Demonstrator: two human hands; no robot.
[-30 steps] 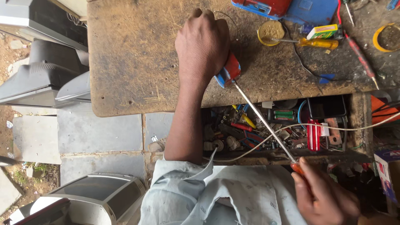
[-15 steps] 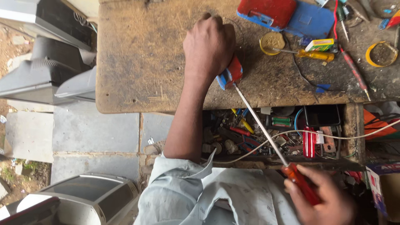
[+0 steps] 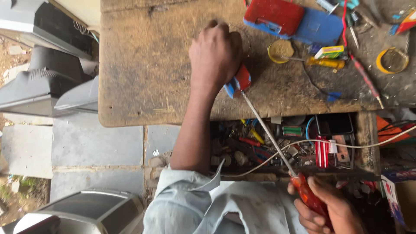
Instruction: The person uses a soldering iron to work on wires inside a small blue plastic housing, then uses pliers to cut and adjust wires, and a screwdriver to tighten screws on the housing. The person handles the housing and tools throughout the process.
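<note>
My left hand point(image 3: 215, 54) rests on the worn wooden bench top point(image 3: 147, 65) and is closed around a small red and blue object point(image 3: 238, 81). My right hand point(image 3: 327, 210), low at the right, grips the red handle of a long screwdriver point(image 3: 308, 197). The screwdriver's metal shaft point(image 3: 266, 130) runs up and to the left, and its tip meets the red and blue object at the bench's near edge. My pale blue sleeve point(image 3: 195, 203) fills the bottom centre.
Below the bench edge an open drawer point(image 3: 362, 143) holds several tools and parts, and a white cable point(image 3: 346, 145) crosses it. On the bench lie a red and blue case point(image 3: 290, 19), a round tin point(image 3: 280, 51), a yellow-handled tool point(image 3: 327, 63) and a tape roll point(image 3: 392, 60). Grey television casings point(image 3: 47, 82) stand at the left.
The view has shifted, so the bench sits lower in the frame. My right hand has moved the screwdriver handle slightly right and down. My left hand keeps its hold.
</note>
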